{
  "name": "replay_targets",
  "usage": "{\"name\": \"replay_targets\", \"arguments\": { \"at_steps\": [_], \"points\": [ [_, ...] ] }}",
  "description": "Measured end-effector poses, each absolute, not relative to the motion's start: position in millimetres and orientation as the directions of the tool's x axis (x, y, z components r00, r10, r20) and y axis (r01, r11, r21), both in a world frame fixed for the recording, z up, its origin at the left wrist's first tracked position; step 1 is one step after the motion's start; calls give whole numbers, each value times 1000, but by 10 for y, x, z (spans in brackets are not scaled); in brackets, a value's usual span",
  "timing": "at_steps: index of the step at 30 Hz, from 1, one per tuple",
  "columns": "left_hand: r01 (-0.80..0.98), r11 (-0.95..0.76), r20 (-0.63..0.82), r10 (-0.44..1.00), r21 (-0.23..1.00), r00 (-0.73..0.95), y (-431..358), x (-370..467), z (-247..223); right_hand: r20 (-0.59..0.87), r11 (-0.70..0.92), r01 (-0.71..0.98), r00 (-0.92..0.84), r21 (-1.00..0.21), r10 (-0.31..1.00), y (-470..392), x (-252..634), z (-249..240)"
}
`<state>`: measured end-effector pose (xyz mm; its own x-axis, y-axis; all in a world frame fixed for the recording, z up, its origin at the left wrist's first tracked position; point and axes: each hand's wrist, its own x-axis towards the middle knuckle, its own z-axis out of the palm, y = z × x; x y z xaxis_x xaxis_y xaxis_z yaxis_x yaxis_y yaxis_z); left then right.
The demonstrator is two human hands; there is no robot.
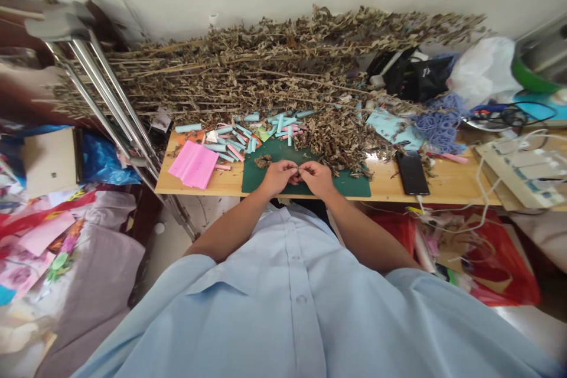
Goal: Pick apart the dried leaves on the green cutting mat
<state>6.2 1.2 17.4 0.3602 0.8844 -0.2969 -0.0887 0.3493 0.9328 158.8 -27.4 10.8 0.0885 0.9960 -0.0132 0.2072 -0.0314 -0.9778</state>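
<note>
Over the front part of a green mat [254,180], my left hand [282,176] and my right hand [316,177] meet fingertip to fingertip. Both are closed in a pinch around something tiny and dark, too small to make out. A small clump of dried leaf [263,160] lies on the mat just behind my left hand. Behind my right hand is a heap of crumpled dried leaves [330,136]. Several blue and pink paper rolls [215,147] are scattered at the mat's back left, and pink paper sheets [194,164] lie on the wooden table [230,184].
Long dried stalks [212,80] cover the table's back along the wall. Metal crutches [104,85] lean at the left. A black phone [413,173] with a cable lies to the right, near blue yarn [440,124] and a power strip [527,171].
</note>
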Motion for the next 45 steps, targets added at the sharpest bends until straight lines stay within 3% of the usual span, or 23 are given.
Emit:
{"name": "replay_targets", "arguments": {
  "at_steps": [9, 17, 26, 39, 45],
  "points": [
    [-198, 421, -359, 889, 885, 285, 29, 51, 168, -72, -89, 74, 205, -993, 976, -222, 1679, 131],
    [-147, 403, -356, 895, 903, 268, 31, 86, 186, -13, -21, 92, 82, -996, 997, -265, 1639, 162],
    [-203, 365, -299, 907, 909, 297, 1, 44, 193, 16, -8, 168, 139, -986, 990, -247, 1572, 96],
    [-100, 342, -308, 917, 934, 254, 11, 65, 144, 66, 46, 209, 92, -977, 994, -256, 1599, 70],
    [-169, 347, -303, 922, 923, 239, 8, 64, 146, 45, 29, 217, 72, -976, 996, -269, 1599, 77]
  ]
}}
